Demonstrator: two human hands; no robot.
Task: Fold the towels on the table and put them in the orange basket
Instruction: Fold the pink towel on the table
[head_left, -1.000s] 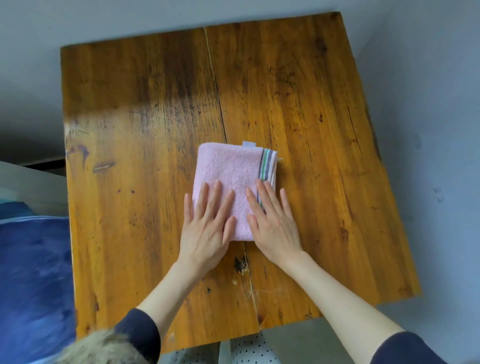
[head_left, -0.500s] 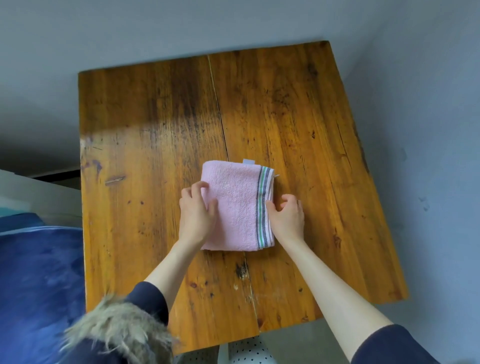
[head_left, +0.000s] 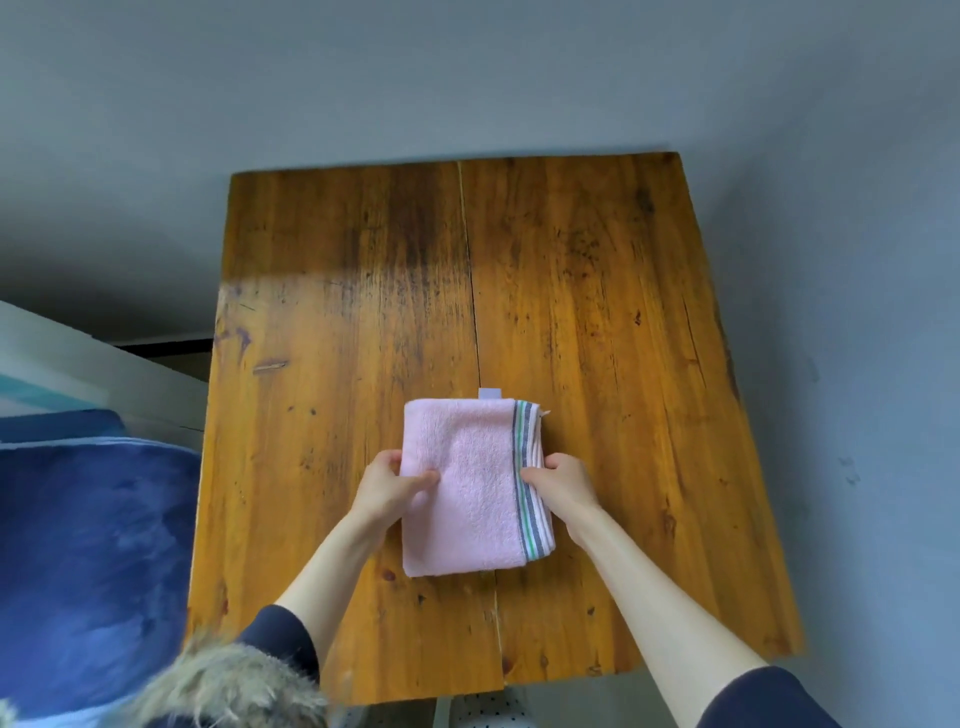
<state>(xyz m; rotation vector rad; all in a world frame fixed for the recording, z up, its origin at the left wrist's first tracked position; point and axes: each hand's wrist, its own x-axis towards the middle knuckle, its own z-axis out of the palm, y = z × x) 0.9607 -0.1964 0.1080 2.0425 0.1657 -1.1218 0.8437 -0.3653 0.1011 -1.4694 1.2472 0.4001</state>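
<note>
pink towel (head_left: 470, 488) folded to a compact rectangle, lying near the front middle of the tabletop (head_left: 332, 332), striped hem along its right edge. left hand (head_left: 387, 491) clamps the left edge, thumb on top, fingers tucked under. right hand (head_left: 563, 486) has the same grip on the striped edge. holding both sides likely keeps the layers from sliding apart on a lift. orange basket not in view, so destination unknown. towel sits well inside every tabletop edge. bare wood all round it, most of it beyond the towel. blue bedding (head_left: 93, 545) to the left, grey floor to the right. judgement: folding looks done, carry comes next.
</note>
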